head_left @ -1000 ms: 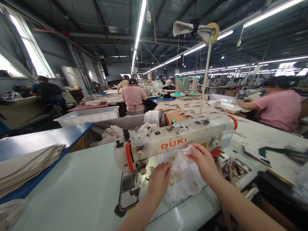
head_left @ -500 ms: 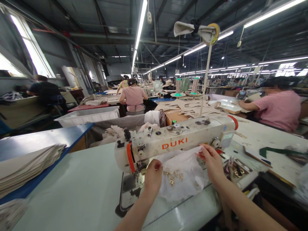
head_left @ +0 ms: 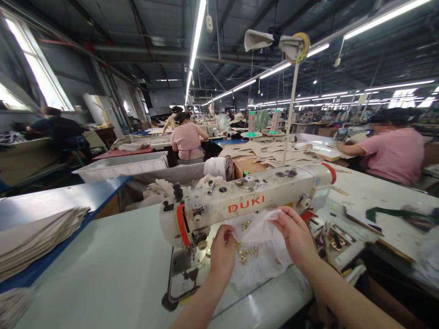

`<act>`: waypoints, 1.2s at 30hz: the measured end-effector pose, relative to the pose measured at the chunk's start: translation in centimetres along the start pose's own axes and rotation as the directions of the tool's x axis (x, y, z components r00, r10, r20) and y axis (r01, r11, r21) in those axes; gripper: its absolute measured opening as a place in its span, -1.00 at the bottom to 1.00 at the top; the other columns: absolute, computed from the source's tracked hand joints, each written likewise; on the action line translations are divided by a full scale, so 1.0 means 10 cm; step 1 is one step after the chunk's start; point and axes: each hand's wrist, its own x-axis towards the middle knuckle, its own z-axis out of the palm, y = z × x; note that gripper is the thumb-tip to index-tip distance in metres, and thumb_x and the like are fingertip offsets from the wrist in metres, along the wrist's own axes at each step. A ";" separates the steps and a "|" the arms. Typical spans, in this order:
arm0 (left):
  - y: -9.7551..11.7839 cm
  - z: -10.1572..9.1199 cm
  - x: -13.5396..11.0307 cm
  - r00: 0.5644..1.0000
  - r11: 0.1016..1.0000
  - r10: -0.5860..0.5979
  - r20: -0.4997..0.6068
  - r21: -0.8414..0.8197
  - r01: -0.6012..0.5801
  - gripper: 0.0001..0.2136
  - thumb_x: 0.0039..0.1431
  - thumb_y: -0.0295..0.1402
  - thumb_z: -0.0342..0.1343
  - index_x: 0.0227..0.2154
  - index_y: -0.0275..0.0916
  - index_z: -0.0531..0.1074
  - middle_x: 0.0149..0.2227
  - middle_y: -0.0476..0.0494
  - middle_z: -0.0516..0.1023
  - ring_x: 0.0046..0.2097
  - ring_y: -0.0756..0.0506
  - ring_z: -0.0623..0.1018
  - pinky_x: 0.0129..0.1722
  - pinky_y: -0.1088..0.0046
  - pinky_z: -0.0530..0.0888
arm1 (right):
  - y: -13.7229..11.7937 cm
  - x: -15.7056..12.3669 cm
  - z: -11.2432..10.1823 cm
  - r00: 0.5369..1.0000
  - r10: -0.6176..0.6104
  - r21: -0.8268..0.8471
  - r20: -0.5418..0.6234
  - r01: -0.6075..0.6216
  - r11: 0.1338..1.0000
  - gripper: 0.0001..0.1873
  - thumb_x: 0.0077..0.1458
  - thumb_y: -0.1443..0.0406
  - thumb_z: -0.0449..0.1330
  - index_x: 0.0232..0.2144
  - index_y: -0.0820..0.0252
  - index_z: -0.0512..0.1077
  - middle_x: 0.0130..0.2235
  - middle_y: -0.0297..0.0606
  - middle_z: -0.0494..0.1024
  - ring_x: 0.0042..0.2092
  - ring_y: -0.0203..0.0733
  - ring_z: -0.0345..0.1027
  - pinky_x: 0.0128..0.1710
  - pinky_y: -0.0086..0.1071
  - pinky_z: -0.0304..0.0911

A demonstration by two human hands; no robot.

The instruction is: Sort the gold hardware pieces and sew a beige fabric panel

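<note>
Hands (head_left: 222, 253) closed in; bag (head_left: 259, 251) contents seemingly brass.

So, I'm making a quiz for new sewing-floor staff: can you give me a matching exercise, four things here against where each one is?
Things:
1. clear plastic bag
2. sewing machine
3. stack of fabric pieces
4. thread cones

Places:
A. far left, on the blue table edge
B. behind the machine, on a stand
C. between the left hand and right hand
D. middle of the pale table, lettered DUKI

Pairs: 1-C, 2-D, 3-A, 4-B
</note>
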 end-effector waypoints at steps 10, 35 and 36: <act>0.31 0.17 -0.23 0.984 0.856 -0.099 0.145 -0.492 0.159 -0.79 0.00 -0.18 0.03 -0.39 -0.21 0.35 -0.43 -0.03 0.48 -0.35 -0.08 0.50 -0.36 0.46 0.41 | 0.28 -0.24 0.17 0.918 0.000 -0.320 0.397 0.138 0.937 -0.95 -0.07 0.31 0.19 -0.51 0.13 0.45 -0.44 -0.36 0.47 -0.34 -0.22 0.32 -0.28 -0.38 0.24; 0.04 -0.18 -0.27 0.972 0.979 -0.087 0.219 0.197 0.043 -0.69 0.04 -0.09 0.02 -0.67 -0.16 0.28 -0.66 0.08 0.25 -0.51 -0.06 0.33 -0.48 0.47 0.25 | 0.07 -0.17 -0.60 0.820 0.275 -0.865 0.502 0.480 0.147 -0.82 0.05 0.38 0.10 -0.40 0.19 0.52 -0.33 -0.22 0.54 -0.24 -0.18 0.39 -0.22 -0.41 0.19; 0.01 -0.21 -0.29 0.967 0.960 -0.075 0.243 0.279 0.005 -0.74 0.04 -0.14 0.03 -0.65 -0.15 0.29 -0.64 0.08 0.27 -0.50 -0.07 0.35 -0.46 0.47 0.26 | 0.07 -0.18 -0.61 0.815 0.286 -0.863 0.504 0.486 0.137 -0.83 0.05 0.38 0.10 -0.41 0.19 0.52 -0.34 -0.23 0.53 -0.24 -0.19 0.38 -0.22 -0.42 0.18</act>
